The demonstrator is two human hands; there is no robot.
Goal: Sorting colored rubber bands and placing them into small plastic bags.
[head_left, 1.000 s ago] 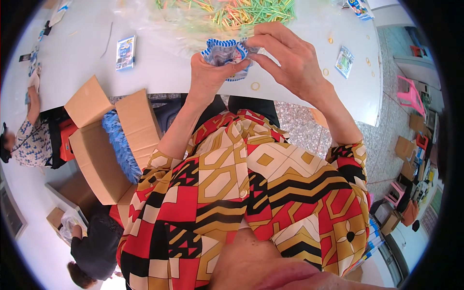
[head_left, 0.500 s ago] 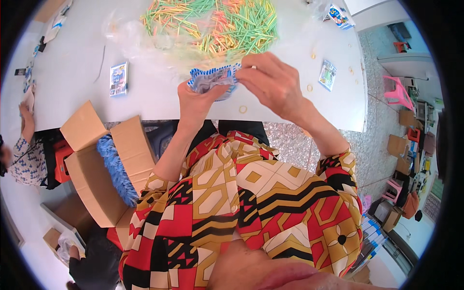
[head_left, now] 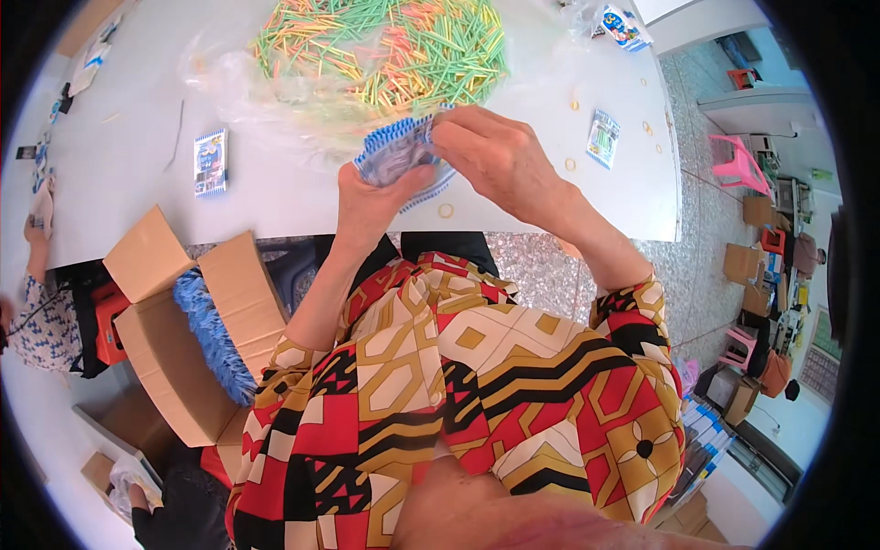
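While my left hand (head_left: 368, 200) pinches a sheaf of blue-and-white packets (head_left: 392, 158) between its thumb and the fingers hidden behind, my right hand (head_left: 502, 158) meets the sheaf from three o'clock. From my right palm the packets lie at nine o'clock; from my left they sit at about one, and it is the left that has the fuller hold. My right fingers are bent in at the sheaf's upper right edge, but they blur there, and I cannot tell whether they pinch it or only touch it.

The striped ends face roughly eleven and five, so I judge the long axis to run between them, bowed by the grip. Just off the five o'clock end, a tan rubber band (head_left: 445, 216) lies on the worktop (head_left: 293, 194). Past the packets, at twelve, green, yellow and pink sticks (head_left: 449, 60) are heaped on clear plastic (head_left: 247, 115).
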